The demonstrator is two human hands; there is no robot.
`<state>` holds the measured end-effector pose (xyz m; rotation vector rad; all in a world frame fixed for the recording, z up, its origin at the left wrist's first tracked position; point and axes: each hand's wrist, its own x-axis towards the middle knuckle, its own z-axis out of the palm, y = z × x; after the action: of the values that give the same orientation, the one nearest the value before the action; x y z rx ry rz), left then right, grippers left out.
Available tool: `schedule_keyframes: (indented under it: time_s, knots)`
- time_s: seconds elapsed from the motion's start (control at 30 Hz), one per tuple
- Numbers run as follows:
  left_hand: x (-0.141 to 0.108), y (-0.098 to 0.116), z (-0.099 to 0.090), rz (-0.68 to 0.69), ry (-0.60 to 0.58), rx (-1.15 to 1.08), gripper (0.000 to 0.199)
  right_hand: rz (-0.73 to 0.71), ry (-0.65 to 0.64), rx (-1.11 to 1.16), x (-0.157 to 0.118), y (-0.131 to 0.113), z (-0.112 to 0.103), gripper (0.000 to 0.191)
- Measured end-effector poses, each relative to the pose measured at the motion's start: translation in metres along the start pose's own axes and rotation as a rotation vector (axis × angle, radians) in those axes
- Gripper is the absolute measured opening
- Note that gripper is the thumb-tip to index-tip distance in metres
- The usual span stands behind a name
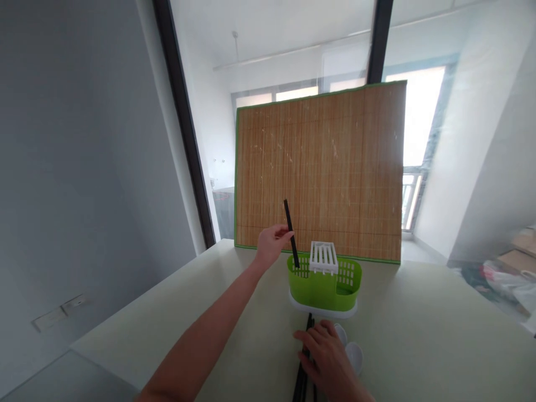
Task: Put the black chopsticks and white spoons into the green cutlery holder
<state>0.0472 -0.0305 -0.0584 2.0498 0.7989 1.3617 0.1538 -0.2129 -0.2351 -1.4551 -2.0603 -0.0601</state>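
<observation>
Black chopsticks (292, 231) are pinched in my left hand (274, 241), nearly upright, their lower end at the left compartment of a green basket (322, 293). The basket has slotted walls, a white rack (324, 257) across its middle and a white base (323, 310). In front of it, my right hand (324, 352) rests over more black chopsticks (300, 385) lying on the table, its fingers curled at them. White spoons (355, 357) lie beside that hand, partly covered by it.
The pale table (419, 329) extends to both sides. Behind the basket stands a bamboo mat (320, 173) with green edging, upright before a glass partition. A grey wall (84, 139) is at the left. Bags and boxes (506, 273) lie beyond the table at the right.
</observation>
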Motion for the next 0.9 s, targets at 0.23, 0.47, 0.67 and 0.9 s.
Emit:
schedule_keyframes:
  time_s: [0.23,0.47,0.67,0.9]
  knots:
    - [0.017,-0.052,0.066,-0.199,-0.314,0.106,0.010,-0.002,0.020,-0.017,0.000,0.004,0.006,0.030]
    - [0.015,-0.061,0.084,-0.192,-0.443,0.209,0.015,0.010,0.012,-0.055,0.000,0.002,0.005,0.025]
    - [0.014,-0.064,0.082,-0.100,-0.361,0.446,0.020,0.016,0.006,-0.064,0.001,0.002,0.005,0.021]
    - [0.007,-0.061,0.079,-0.028,-0.333,0.660,0.026,0.019,0.006,-0.072,0.000,0.005,0.007,0.018]
